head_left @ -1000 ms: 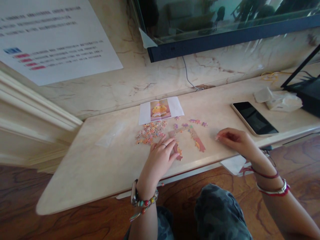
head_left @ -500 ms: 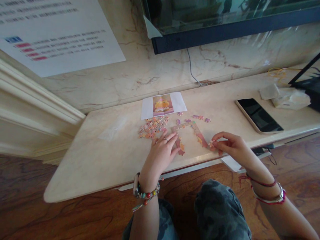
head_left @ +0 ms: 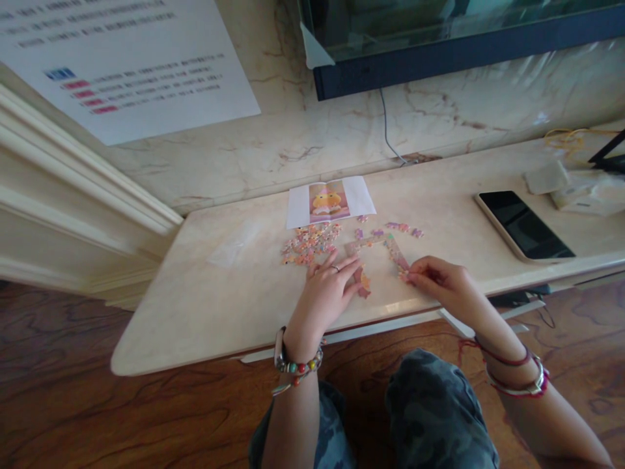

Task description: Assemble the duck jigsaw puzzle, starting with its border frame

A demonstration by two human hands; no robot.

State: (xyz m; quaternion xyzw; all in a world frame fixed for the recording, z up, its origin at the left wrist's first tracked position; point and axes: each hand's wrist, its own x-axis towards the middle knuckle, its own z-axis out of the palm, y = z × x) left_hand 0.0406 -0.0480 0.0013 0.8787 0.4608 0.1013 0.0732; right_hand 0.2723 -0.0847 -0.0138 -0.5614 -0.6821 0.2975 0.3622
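Joined puzzle strip between hands, right hand touching its end, left hand just beside

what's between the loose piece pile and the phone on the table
In the head view, between the loose pile and phone lie the joined puzzle border and a few stray pieces.

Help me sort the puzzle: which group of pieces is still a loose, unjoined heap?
The heap of loose pieces just below the reference picture, beside the left hand. The pieces by the right hand are joined into a border strip.

loose pieces left of joined strip | phone far right
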